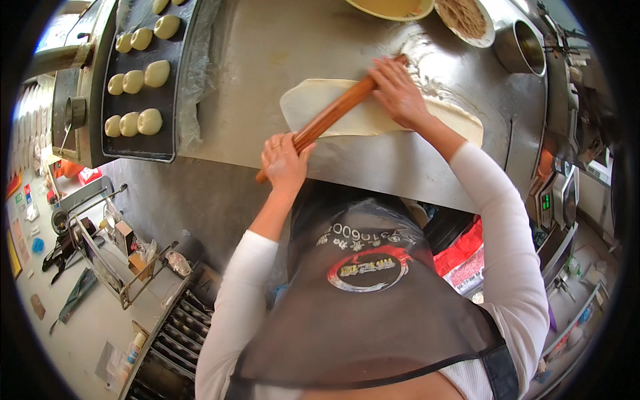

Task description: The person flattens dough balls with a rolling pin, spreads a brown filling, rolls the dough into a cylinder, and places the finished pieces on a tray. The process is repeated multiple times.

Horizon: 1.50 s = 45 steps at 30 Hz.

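Observation:
A wooden rolling pin [340, 110] lies slantwise across a long flat sheet of dough [445, 117] on the metal worktable [250, 100]. My left hand [285, 160] is closed round the pin near its lower left end, just off the dough's edge. Over the upper right end of the pin rests my right hand [397, 92], its fingers laid together across the wood; the palm is hidden. The sheet reaches out on both sides of the pin, and its right part passes beneath my right forearm. White flour [425, 60] is smeared on the metal above the dough.
On the left, a dark baking tray [140, 97] holds several dough pieces, with crumpled clear plastic [192, 95] beside it. Along the far side stand a yellow-rimmed bowl [395, 15], a bowl of brown powdery filling [462, 20] and a metal pot [520, 47]. The table's near edge borders my apron.

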Tool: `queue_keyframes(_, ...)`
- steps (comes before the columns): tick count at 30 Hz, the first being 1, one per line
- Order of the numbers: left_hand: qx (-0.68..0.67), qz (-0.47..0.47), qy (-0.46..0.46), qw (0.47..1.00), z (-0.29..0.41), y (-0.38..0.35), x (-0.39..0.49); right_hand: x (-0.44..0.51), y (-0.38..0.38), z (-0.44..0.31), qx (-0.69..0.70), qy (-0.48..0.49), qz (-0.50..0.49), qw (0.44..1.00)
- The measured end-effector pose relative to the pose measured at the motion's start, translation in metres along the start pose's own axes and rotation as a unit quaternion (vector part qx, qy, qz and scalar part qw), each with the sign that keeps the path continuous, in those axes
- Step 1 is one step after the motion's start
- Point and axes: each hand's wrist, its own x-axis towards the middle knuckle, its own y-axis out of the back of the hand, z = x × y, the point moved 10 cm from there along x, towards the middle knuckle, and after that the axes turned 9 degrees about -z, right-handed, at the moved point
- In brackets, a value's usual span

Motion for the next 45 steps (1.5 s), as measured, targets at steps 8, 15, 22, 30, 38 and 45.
queue_keyframes(8, 0.138, 0.056, 0.086, 0.985, -0.107, 0.039, 0.033, 0.197, -0.060, -0.054, -0.106, -0.030, -0.059, 0.992)
queue_keyframes(15, 0.052, 0.046, 0.051, 0.996, -0.124, 0.043, 0.055, 0.180, 0.022, 0.016, -0.069, -0.101, 0.051, 0.991)
queue_keyframes(22, 0.086, -0.039, 0.033, 0.995, -0.098, 0.033, 0.098, 0.120, 0.014, 0.117, 0.044, -0.250, -0.245, 0.936)
queue_keyframes(30, 0.087, 0.009, 0.004, 0.996, -0.086, 0.033, 0.111, 0.033, -0.062, -0.126, 0.069, 0.228, -0.199, 0.951)
queue_keyframes(38, 0.092, 0.031, 0.006, 0.995, -0.088, 0.034, 0.110, 0.056, -0.066, -0.102, 0.087, 0.099, -0.066, 0.989)
queue_keyframes(45, 0.092, 0.019, 0.017, 0.995, -0.090, 0.031, 0.112, -0.016, -0.024, 0.046, -0.005, -0.035, -0.205, 0.978)
